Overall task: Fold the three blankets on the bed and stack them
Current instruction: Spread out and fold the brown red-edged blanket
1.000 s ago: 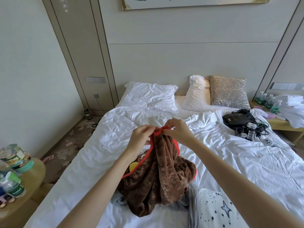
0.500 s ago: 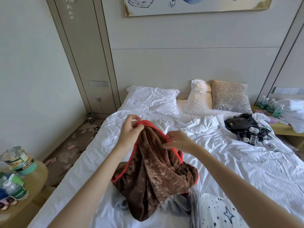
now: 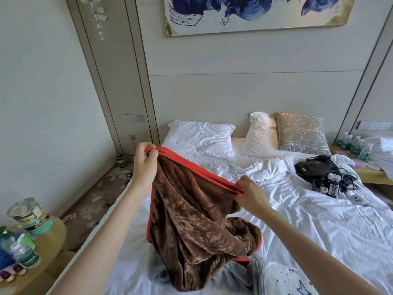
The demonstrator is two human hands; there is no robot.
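A brown plush blanket [image 3: 195, 222] with a red border hangs above the white bed [image 3: 319, 226]. My left hand [image 3: 144, 165] pinches its red edge at a raised corner. Further right and lower, my right hand [image 3: 249, 193] grips the same red edge, which runs taut between both hands. The blanket's lower part bunches on the sheet. A grey blanket [image 3: 234, 277] lies crumpled under it at the near edge. Beside that sits a pale blanket with dark stars [image 3: 285, 279], partly cut off by the frame.
White pillows [image 3: 202, 137] and a patterned cushion [image 3: 302, 133] lie at the headboard. A black device with tangled cables [image 3: 323, 173] sits on the bed's right side. Bottles crowd a round table [image 3: 51, 237] at left; a nightstand [image 3: 370, 173] with bottles and towels stands at right.
My hands have drawn apart along the red edge: the left rose up and left, the right slid down and right. The blanket spread open between them, and the camera tilted upward.
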